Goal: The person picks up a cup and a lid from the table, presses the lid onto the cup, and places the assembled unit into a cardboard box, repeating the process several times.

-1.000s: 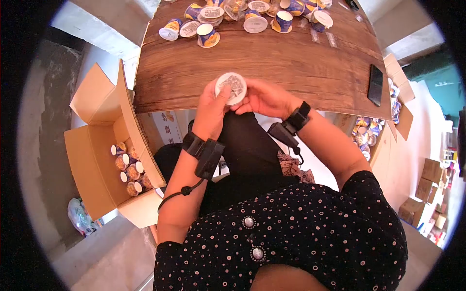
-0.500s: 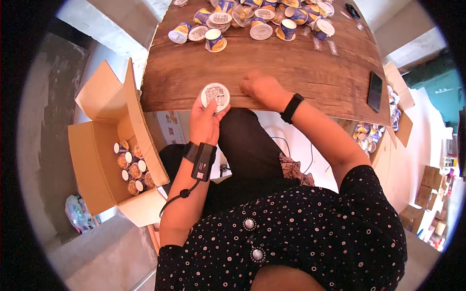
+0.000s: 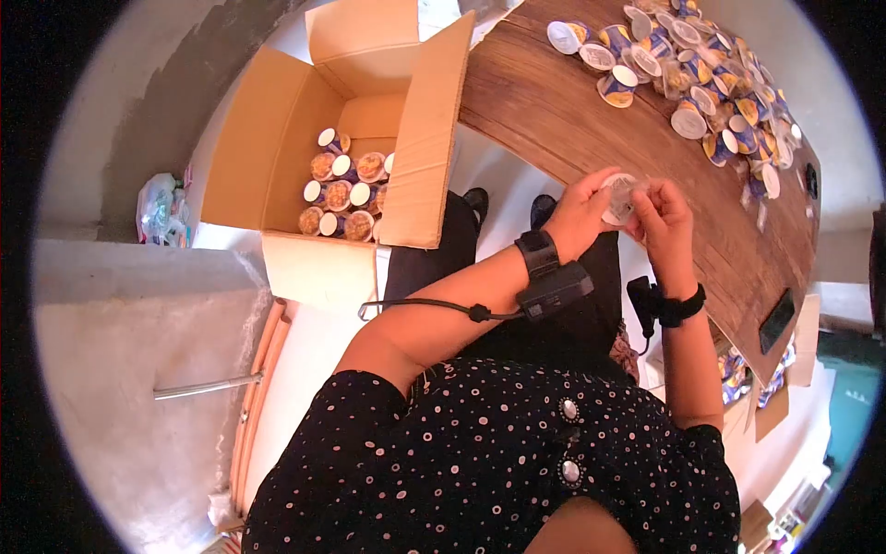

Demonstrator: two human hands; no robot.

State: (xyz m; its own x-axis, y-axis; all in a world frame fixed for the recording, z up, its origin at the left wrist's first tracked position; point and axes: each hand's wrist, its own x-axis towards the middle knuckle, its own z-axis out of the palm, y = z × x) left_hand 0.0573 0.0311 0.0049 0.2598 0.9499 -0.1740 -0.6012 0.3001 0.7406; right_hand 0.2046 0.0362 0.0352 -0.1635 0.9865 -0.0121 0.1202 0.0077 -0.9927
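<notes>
A snack cup (image 3: 616,198) with a round, white, printed lid is held over the near edge of the table. My left hand (image 3: 576,218) is closed around its left side, thumb near the lid. My right hand (image 3: 668,222) is at the right side of the lid, with fingers and thumb pinched together. Something small and clear seems to lie between its fingertips and the lid, too blurred to name. The cup's lower part is hidden.
Many blue-and-yellow snack cups (image 3: 701,78) lie heaped on the wooden table (image 3: 526,102). An open cardboard box (image 3: 420,175) holding several cups stands at left. A phone (image 3: 777,321) lies near the table's right end, above another box of packs (image 3: 773,406).
My view has swung left, bringing the open box further into view. My right hand has come from the tabletop to the lid of the cup in my left hand.
</notes>
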